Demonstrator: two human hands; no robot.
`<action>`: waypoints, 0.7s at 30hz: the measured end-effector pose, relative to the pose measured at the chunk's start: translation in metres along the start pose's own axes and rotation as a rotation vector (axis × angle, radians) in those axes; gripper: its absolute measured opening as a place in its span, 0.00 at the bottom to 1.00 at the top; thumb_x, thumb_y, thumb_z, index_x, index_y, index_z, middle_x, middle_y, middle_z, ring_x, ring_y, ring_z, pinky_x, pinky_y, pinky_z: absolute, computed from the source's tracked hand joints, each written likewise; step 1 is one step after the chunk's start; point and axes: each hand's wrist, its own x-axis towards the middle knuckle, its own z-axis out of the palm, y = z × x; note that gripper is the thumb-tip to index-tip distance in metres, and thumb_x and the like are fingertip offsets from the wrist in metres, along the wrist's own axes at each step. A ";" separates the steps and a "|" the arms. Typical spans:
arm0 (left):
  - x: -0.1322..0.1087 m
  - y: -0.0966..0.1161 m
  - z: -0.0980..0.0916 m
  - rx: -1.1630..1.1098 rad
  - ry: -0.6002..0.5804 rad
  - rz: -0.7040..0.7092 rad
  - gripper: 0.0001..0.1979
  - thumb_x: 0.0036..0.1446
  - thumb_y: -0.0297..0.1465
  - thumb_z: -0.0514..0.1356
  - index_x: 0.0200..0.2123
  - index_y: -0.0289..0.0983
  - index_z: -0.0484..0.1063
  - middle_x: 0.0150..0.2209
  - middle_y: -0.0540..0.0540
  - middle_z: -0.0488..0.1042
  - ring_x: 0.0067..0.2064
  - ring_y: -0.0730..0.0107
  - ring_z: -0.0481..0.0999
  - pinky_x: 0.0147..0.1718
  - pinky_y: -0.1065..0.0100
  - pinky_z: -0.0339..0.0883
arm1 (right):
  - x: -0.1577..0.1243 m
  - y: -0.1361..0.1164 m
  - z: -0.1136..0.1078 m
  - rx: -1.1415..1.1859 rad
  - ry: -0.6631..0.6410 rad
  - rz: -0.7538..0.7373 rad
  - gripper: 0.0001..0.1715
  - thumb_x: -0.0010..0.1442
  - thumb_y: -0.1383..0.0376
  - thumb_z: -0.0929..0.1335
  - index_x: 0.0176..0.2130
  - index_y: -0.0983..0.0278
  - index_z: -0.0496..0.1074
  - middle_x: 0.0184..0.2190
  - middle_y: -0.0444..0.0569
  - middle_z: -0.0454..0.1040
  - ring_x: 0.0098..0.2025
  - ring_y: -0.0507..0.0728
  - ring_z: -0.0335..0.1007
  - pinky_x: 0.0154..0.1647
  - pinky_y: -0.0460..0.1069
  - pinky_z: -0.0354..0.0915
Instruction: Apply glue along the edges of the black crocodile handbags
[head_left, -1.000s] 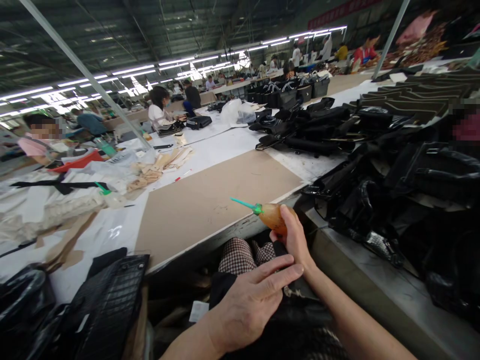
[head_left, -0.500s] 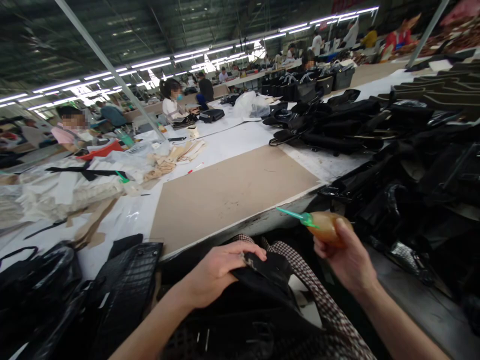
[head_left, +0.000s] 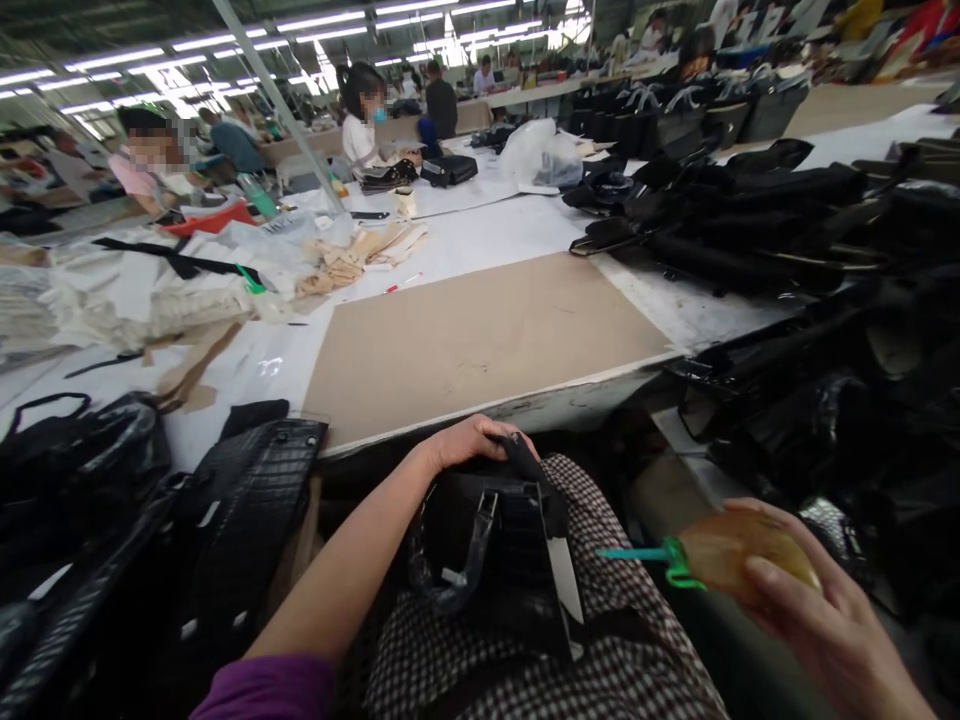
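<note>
A black bag (head_left: pixel 506 570) with a plastic-wrapped handle and a metal buckle rests on my lap, over checkered cloth (head_left: pixel 637 640). My left hand (head_left: pixel 484 440) is closed on its upper edge; some of the fingers are hidden behind the black material. At the lower right, my right hand (head_left: pixel 817 600) is wrapped round a squeeze bottle (head_left: pixel 739 555) of amber liquid. The bottle has a green collar and a thin teal nozzle that points left toward the bag, apart from it.
A brown board (head_left: pixel 487 340) lies on the white-covered table (head_left: pixel 480 230) ahead. Black bag pieces (head_left: pixel 750 220) are heaped at right, more black pieces (head_left: pixel 247 520) at left. A metal pole (head_left: pixel 281 105) rises at left. People (head_left: pixel 364 120) sit farther back.
The bottle in my right hand has moved right and down, away from the bag. On my lap the bag has turned, showing its handle and buckle. The view has tilted.
</note>
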 end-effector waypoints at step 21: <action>0.004 -0.053 0.008 -0.070 0.014 -0.144 0.18 0.51 0.36 0.67 0.44 0.35 0.82 0.45 0.44 0.82 0.48 0.58 0.79 0.53 0.63 0.69 | 0.021 -0.010 0.009 -0.390 -0.286 -0.375 0.23 0.61 0.55 0.73 0.54 0.53 0.69 0.45 0.44 0.78 0.40 0.54 0.78 0.40 0.38 0.72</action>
